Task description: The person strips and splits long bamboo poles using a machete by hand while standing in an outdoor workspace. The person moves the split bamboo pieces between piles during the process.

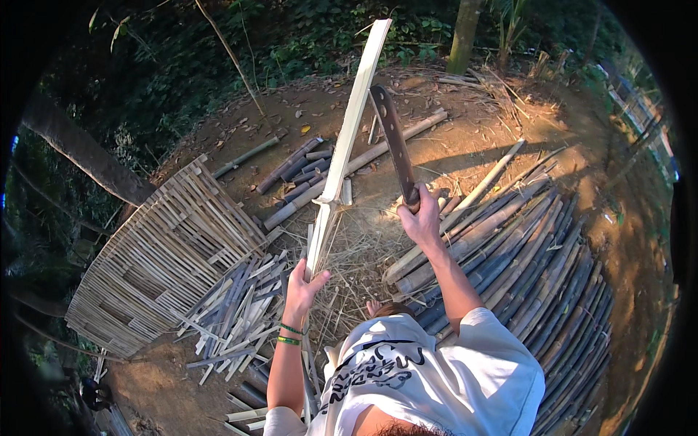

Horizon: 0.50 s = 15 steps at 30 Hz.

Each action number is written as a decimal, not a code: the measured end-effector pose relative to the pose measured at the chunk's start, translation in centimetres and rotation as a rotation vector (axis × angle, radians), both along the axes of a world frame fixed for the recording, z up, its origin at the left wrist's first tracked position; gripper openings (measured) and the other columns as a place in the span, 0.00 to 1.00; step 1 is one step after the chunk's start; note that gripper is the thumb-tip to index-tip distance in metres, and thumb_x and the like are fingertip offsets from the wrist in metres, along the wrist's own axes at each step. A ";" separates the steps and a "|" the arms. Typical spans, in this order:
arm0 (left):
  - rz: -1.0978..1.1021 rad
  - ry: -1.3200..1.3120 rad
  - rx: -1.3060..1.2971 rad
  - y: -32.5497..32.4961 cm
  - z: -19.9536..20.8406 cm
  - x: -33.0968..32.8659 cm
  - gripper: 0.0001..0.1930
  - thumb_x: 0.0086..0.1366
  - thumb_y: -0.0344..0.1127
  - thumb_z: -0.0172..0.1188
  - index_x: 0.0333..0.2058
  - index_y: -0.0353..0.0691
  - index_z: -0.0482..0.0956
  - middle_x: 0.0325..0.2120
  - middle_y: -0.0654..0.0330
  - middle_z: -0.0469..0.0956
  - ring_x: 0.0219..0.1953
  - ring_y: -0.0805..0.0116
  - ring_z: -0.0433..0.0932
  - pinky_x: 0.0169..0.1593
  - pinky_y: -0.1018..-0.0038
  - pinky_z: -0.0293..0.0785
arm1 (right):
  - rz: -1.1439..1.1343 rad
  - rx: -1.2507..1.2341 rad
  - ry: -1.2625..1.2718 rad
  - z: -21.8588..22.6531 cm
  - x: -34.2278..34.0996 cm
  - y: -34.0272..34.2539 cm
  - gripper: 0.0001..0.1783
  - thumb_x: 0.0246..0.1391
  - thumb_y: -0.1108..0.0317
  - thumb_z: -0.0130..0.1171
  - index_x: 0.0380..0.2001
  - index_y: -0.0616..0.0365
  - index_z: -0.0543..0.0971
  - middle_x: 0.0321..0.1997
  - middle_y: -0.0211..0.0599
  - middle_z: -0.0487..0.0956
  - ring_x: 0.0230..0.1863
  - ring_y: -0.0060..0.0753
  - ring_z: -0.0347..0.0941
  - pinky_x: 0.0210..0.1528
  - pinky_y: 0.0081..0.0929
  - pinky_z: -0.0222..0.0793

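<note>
My left hand (300, 294) is closed around the lower end of a long, pale split bamboo strip (349, 134). The strip rises away from me, slightly tilted to the right, with a rough node partway along it. In my right hand (423, 221) is the handle of a machete (395, 142) with a dark, broad blade and several holes along it. The blade points up and away from me, its blunt far end close beside the strip's right edge. Whether the two touch, I cannot tell.
To the left lies a slatted bamboo panel (171, 251), with a heap of split strips (243, 309) beside it. Bamboo poles (538, 269) are piled at the right. Shorter bamboo lengths (294, 171) lie ahead, and shavings (356, 254) cover the ground before me. A tree trunk (87, 152) leans at far left.
</note>
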<state>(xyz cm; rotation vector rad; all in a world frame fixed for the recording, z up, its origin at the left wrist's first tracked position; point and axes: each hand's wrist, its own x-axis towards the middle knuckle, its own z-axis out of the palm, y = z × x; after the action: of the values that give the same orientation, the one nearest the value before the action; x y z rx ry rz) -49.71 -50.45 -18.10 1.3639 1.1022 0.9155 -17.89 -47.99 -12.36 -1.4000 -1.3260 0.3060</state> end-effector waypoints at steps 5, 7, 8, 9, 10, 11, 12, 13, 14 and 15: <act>-0.068 -0.006 -0.171 0.7 0.7 0.3 0.14 0.63 0.33 0.65 0.44 0.34 0.75 0.26 0.70 0.73 0.26 0.83 0.68 0.30 0.81 0.65 | 0.058 -0.012 -0.252 2.6 0.0 3.5 0.14 0.46 0.63 0.67 0.30 0.62 0.77 0.19 0.46 0.79 0.23 0.55 0.79 0.26 0.41 0.72; -0.076 -0.051 -0.226 1.0 0.6 0.2 0.08 0.63 0.31 0.62 0.40 0.37 0.75 0.20 0.73 0.67 0.19 0.85 0.62 0.22 0.83 0.56 | 0.143 -0.023 -0.361 2.4 -0.3 4.8 0.14 0.45 0.63 0.67 0.30 0.62 0.77 0.20 0.48 0.80 0.24 0.55 0.79 0.27 0.42 0.73; -0.082 -0.061 -0.246 1.0 0.6 0.2 0.09 0.63 0.32 0.63 0.41 0.38 0.75 0.20 0.74 0.66 0.19 0.85 0.61 0.22 0.83 0.55 | 0.186 -0.029 -0.415 2.3 -0.6 5.1 0.15 0.44 0.63 0.67 0.31 0.62 0.78 0.21 0.48 0.80 0.25 0.55 0.80 0.28 0.43 0.74; -0.085 -0.074 -0.269 0.9 0.4 0.1 0.11 0.63 0.32 0.65 0.41 0.38 0.76 0.19 0.75 0.66 0.19 0.86 0.61 0.21 0.83 0.54 | 0.196 -0.039 -0.477 2.1 -0.9 5.3 0.15 0.43 0.62 0.67 0.31 0.61 0.78 0.22 0.48 0.81 0.25 0.55 0.80 0.30 0.45 0.76; -0.089 -0.087 -0.291 0.8 0.3 0.0 0.12 0.62 0.33 0.66 0.42 0.39 0.76 0.19 0.76 0.65 0.19 0.86 0.60 0.21 0.83 0.54 | 0.219 -0.042 -0.496 2.1 -1.3 5.3 0.15 0.43 0.62 0.66 0.31 0.61 0.78 0.22 0.48 0.81 0.25 0.55 0.80 0.30 0.45 0.76; -0.091 -0.065 -0.279 0.8 0.3 0.0 0.12 0.62 0.32 0.65 0.42 0.38 0.76 0.19 0.76 0.66 0.19 0.86 0.61 0.22 0.82 0.55 | 0.241 -0.045 -0.514 2.2 -1.7 5.3 0.15 0.43 0.63 0.66 0.32 0.61 0.78 0.22 0.48 0.81 0.24 0.55 0.80 0.30 0.45 0.77; -0.091 -0.042 -0.265 0.8 0.5 0.0 0.12 0.62 0.31 0.65 0.43 0.37 0.76 0.20 0.75 0.67 0.19 0.85 0.61 0.22 0.82 0.56 | 0.264 -0.044 -0.532 2.2 -2.1 5.3 0.15 0.42 0.63 0.66 0.32 0.61 0.78 0.22 0.48 0.81 0.24 0.55 0.80 0.30 0.46 0.77; -0.092 -0.020 -0.250 0.8 0.8 -0.1 0.12 0.61 0.30 0.64 0.43 0.36 0.76 0.20 0.74 0.68 0.20 0.85 0.61 0.23 0.82 0.57 | 0.257 0.002 -0.568 2.0 -2.1 5.5 0.15 0.41 0.62 0.66 0.31 0.61 0.79 0.21 0.47 0.81 0.23 0.53 0.80 0.30 0.45 0.77; -0.095 0.003 -0.236 0.6 1.2 0.0 0.12 0.61 0.29 0.64 0.43 0.35 0.76 0.21 0.74 0.69 0.20 0.85 0.62 0.23 0.81 0.57 | 0.244 -0.015 -0.596 2.2 -2.0 5.6 0.15 0.40 0.62 0.66 0.30 0.61 0.79 0.21 0.47 0.81 0.23 0.53 0.80 0.29 0.44 0.77; -0.063 -0.025 -0.201 0.1 2.1 0.3 0.13 0.59 0.27 0.61 0.44 0.34 0.76 0.21 0.73 0.71 0.22 0.84 0.62 0.25 0.80 0.59 | 0.232 -0.030 -0.625 2.9 -1.8 5.8 0.15 0.40 0.62 0.66 0.29 0.61 0.79 0.21 0.47 0.80 0.23 0.53 0.80 0.29 0.44 0.77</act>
<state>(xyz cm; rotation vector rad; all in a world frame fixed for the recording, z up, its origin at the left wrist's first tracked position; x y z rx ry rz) -49.36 -50.31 -15.99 1.2116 1.0954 0.7526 -19.65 -42.23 -9.43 -1.4237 -2.0092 0.0326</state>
